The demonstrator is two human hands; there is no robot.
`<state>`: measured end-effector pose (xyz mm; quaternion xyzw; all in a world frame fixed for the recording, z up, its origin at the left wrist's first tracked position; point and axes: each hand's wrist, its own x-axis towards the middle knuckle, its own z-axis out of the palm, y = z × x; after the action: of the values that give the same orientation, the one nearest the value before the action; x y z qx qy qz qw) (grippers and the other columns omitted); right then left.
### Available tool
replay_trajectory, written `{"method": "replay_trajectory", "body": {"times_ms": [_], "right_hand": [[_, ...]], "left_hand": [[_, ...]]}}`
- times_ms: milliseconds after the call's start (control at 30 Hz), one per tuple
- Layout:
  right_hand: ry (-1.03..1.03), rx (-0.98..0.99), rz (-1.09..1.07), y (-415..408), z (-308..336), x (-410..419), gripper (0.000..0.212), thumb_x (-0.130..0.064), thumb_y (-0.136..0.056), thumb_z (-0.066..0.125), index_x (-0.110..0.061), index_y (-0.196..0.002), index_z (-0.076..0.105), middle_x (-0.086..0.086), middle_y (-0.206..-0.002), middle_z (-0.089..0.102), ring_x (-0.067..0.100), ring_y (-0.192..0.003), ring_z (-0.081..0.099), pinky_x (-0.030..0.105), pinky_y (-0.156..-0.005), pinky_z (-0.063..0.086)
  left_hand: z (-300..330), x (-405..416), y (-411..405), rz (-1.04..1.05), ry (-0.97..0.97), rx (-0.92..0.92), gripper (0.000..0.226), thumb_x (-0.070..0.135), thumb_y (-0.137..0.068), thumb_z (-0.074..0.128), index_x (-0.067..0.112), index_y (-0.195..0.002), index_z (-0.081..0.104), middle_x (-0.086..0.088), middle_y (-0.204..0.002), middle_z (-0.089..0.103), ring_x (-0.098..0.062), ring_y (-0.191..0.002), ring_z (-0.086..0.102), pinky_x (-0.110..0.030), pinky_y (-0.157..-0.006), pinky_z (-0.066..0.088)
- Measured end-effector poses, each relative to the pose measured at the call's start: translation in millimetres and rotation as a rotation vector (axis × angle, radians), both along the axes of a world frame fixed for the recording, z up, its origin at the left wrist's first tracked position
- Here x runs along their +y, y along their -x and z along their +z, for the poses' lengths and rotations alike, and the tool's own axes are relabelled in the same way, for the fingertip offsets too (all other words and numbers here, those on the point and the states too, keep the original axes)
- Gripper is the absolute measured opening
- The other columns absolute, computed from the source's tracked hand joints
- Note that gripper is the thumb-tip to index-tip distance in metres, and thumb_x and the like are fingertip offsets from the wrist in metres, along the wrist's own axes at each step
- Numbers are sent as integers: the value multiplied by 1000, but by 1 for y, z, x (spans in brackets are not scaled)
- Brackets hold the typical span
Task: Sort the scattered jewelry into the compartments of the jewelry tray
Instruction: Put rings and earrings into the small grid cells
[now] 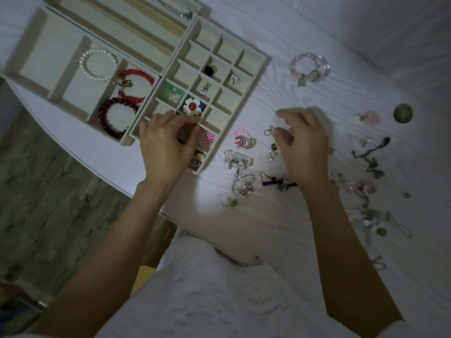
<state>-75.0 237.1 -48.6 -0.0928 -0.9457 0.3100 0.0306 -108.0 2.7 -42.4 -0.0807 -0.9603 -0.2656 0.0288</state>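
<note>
A beige jewelry tray [258, 61] with many small compartments lies at the upper left of the white table. Some cells hold a black ring [209, 70], a white-and-red flower piece [192, 107] and pink flower earrings [206, 138]. My left hand [166, 145] hovers over the tray's near cells, fingers curled with fingertips pinched together beside the flower piece; what they pinch is hidden. My right hand [302, 145] hangs over the scattered jewelry [244, 152], fingers loosely curled, near a small silver ring [268, 130].
A second tray [36, 76] to the left holds a pearl bracelet [98, 64] and red bead bracelets [136, 85]. A pink stone bracelet [310, 68] lies at the back. More chains and charms [368, 162] are strewn at the right, beside a round knob [403, 113].
</note>
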Motion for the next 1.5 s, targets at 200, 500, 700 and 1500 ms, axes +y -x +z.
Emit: {"method": "replay_trajectory", "body": {"times_ms": [200,500,700,1500], "right_hand": [[12,-25,96,15,2,-4,9,-5,-80,69,-7,-89,70,7,-88,63,12,-72,56,33,-68,53],[-10,24,119,28,32,-13,12,-5,-87,56,-8,-95,65,-2,-79,61,11,-66,55,29,-62,51],[125,-38,274,82,47,-53,15,-9,-90,58,-12,-97,70,-5,-85,62,-1,-67,51,6,-63,35],[-242,6,494,144,23,-100,6,-26,-84,69,-25,-89,71,3,-111,52,13,-101,40,31,-66,44]], "left_hand": [[-1,-1,0,-8,-2,8,16,25,-85,66,18,-97,73,-3,-81,67,-25,-78,60,-40,-74,42],[2,-5,4,-41,37,11,15,26,-84,69,19,-97,73,0,-84,69,-23,-80,57,-32,-73,31],[4,-13,9,-118,13,42,17,30,-87,65,21,-98,73,3,-86,68,-19,-82,56,-25,-74,24],[-3,-77,31,109,-51,28,24,27,-86,66,21,-109,70,0,-98,69,-25,-88,55,-36,-75,37]]}}
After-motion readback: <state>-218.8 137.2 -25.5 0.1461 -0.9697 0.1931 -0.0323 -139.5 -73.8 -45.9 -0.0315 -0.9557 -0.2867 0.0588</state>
